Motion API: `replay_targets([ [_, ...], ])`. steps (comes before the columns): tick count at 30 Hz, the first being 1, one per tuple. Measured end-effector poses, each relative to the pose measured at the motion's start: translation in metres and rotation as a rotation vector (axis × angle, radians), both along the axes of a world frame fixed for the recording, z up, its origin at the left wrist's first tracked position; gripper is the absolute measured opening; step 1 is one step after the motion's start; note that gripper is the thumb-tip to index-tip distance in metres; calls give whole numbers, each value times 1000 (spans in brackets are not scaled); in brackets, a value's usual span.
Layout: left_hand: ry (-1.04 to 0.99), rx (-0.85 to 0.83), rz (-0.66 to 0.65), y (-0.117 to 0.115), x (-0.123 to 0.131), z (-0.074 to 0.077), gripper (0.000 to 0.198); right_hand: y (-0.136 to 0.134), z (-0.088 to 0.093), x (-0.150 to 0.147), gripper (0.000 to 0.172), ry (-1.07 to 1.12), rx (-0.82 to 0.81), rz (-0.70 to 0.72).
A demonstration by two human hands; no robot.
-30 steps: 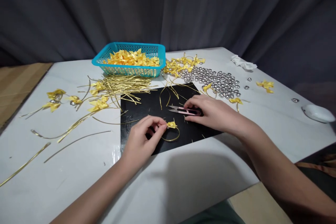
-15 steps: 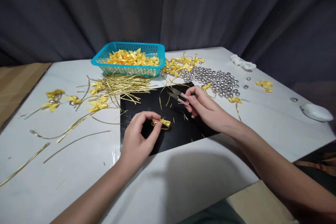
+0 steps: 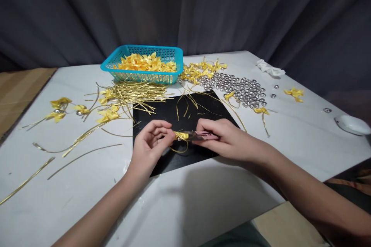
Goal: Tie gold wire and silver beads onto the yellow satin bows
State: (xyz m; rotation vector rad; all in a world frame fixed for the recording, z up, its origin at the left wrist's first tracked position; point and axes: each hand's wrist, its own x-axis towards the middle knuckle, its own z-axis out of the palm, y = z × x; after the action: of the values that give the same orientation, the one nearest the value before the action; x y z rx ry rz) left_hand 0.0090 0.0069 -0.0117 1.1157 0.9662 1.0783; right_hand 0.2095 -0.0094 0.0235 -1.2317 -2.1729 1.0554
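My left hand (image 3: 150, 144) pinches a small yellow ribbon bow (image 3: 180, 136) with a gold wire loop hanging under it, just above the black mat (image 3: 174, 114). My right hand (image 3: 224, 139) grips pink thread snips (image 3: 203, 136), whose blades point left and meet the bow. Both hands hover over the front half of the mat, close together.
A teal basket (image 3: 145, 63) of yellow bows stands at the back. Gold wire strips (image 3: 136, 94) lie in front of it. Silver beads (image 3: 240, 88) spread at the right, finished bows (image 3: 62, 110) at the left, a white dish (image 3: 352, 124) far right, white cloth (image 3: 269, 69) behind.
My right hand picked the snips up off the mat and brought them left to the bow. My left hand lifted the bow slightly and kept hold of it.
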Motion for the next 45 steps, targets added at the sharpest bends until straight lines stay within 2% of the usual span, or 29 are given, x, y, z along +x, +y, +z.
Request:
replay_targets([
  [3, -4, -3, 3, 0, 0, -1, 21, 0, -1, 1, 32, 2, -35, 1],
  [7, -24, -18, -29, -1, -1, -2, 20, 2, -1, 1, 35, -91, 69, -31],
  [17, -140, -121, -166, -1, -8, -2, 20, 5, -6, -1, 32, -117, 8, 57],
  [35, -265, -197, -244, 2, -6, 3, 23, 1, -4, -4, 32, -175, -17, 108],
  [45, -234, -220, -230, 2, -6, 3, 23, 0, -5, -6, 33, -159, 45, 120],
])
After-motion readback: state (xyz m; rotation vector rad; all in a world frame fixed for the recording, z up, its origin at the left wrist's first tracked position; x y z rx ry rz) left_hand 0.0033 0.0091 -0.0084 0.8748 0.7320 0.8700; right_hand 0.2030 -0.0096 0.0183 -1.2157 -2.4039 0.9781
